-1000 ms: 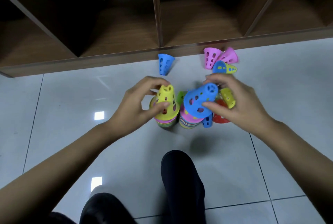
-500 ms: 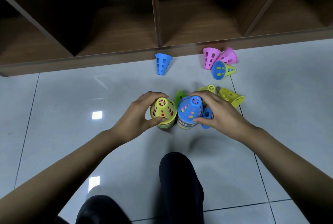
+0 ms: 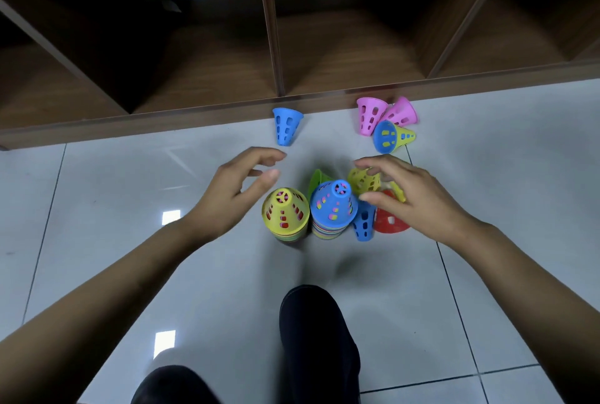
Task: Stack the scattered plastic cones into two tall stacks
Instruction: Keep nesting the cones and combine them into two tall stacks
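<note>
Two cone stacks stand side by side on the tiled floor: a yellow-topped stack on the left and a blue-topped stack on the right. My left hand hovers above and behind the yellow stack, fingers loosely spread, holding nothing. My right hand hovers beyond the blue stack, open and empty, over a yellow cone and a red cone. A small blue cone and a green cone lie against the blue stack.
A loose blue cone lies by the wooden shelf unit. Two pink cones and a blue-in-yellow pair lie at the back right. My dark trouser knee is in front of the stacks.
Both hands have let go of the top cones and lifted away toward the back. The blue cone now sits on the right stack, the yellow one on the left.
</note>
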